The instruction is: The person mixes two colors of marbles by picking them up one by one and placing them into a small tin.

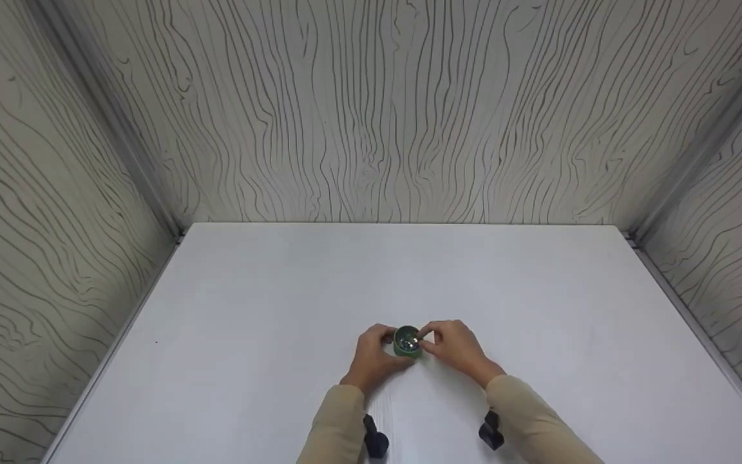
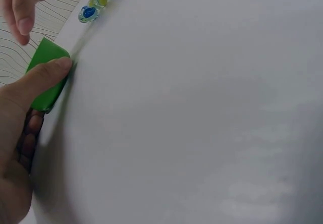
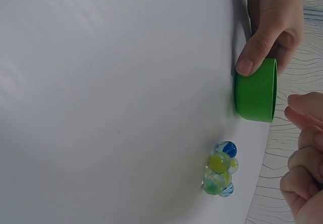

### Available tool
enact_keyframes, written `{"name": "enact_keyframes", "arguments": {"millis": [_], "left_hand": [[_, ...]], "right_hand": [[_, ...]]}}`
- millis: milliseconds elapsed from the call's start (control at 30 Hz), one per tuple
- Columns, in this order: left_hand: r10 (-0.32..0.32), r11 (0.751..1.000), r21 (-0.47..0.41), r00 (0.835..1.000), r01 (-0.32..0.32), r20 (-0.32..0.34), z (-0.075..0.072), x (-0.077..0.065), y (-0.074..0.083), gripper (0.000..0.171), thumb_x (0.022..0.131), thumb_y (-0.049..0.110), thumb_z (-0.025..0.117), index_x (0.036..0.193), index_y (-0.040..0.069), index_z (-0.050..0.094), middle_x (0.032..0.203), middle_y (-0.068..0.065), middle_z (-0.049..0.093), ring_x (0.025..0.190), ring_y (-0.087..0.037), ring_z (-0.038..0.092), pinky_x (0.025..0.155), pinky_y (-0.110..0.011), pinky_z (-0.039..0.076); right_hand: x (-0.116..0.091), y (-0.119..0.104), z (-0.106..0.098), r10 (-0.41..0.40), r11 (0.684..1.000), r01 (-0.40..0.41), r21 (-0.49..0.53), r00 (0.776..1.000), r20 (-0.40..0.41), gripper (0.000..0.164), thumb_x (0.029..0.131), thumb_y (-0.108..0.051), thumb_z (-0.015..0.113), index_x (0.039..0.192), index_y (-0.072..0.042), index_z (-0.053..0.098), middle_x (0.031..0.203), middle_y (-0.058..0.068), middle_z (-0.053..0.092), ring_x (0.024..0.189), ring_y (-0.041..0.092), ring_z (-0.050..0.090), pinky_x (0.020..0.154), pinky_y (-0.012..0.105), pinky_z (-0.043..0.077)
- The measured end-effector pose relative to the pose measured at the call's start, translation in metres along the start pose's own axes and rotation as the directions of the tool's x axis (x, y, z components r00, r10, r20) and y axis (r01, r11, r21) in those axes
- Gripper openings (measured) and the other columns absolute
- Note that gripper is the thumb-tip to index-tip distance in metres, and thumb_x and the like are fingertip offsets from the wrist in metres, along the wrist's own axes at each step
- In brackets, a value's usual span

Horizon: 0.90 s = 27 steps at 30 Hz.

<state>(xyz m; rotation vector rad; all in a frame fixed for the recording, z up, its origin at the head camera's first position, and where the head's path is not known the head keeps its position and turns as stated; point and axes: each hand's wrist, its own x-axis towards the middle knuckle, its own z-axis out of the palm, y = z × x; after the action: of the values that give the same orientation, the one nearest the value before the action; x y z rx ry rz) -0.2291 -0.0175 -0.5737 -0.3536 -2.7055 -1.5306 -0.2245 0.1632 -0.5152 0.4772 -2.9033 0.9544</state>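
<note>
My left hand (image 1: 374, 361) grips a small round green cup (image 3: 255, 94), thumb on one side and fingers round the other. The cup stands upright on the white table, and glassy marbles (image 1: 409, 344) glint inside it. Over its mouth hover the thumb and forefinger of my right hand (image 1: 453, 345), extended, with no marble visible between the fingertips in the wrist views. That hand's other fingers are curled in. Beside the cup, several clear glass marbles (image 3: 220, 168) with blue, yellow and green swirls lie bunched together; in the head view my right hand hides them.
The white table (image 1: 268, 290) reaches back to a wall (image 1: 371, 116) with a wood-grain pattern. Similar panels stand at the left and right. Dark wrist devices (image 1: 376, 441) show beside both sleeves (image 1: 335, 422).
</note>
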Motion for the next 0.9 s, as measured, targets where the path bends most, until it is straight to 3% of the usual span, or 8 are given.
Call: {"name": "enact_keyframes", "arguments": {"millis": [567, 900], "left_hand": [[0.008, 1.000, -0.004, 1.000, -0.008, 0.009, -0.002, -0.001, 0.001, 0.051, 0.069, 0.023, 0.085, 0.112, 0.006, 0.064, 0.107, -0.005, 0.067, 0.102, -0.018, 0.062, 0.095, -0.033, 0.052], [-0.057, 0.997, -0.049, 0.998, 0.057, 0.010, 0.000, -0.003, 0.001, 0.053, 0.068, 0.024, 0.085, 0.113, 0.009, 0.063, 0.107, -0.001, 0.064, 0.102, -0.013, 0.058, 0.097, -0.035, 0.049]], "right_hand": [[-0.004, 0.005, -0.006, 0.020, 1.000, -0.020, -0.010, 1.000, -0.001, 0.009, 0.081, -0.010, 0.072, 0.091, -0.009, 0.074, 0.059, -0.001, 0.056, 0.055, 0.003, 0.038, 0.050, 0.017, 0.031], [-0.007, 0.014, -0.013, 0.080, 0.997, -0.080, 0.007, 0.997, -0.017, 0.009, 0.083, -0.011, 0.071, 0.091, -0.009, 0.074, 0.056, -0.003, 0.052, 0.053, 0.002, 0.036, 0.050, 0.016, 0.030]]}}
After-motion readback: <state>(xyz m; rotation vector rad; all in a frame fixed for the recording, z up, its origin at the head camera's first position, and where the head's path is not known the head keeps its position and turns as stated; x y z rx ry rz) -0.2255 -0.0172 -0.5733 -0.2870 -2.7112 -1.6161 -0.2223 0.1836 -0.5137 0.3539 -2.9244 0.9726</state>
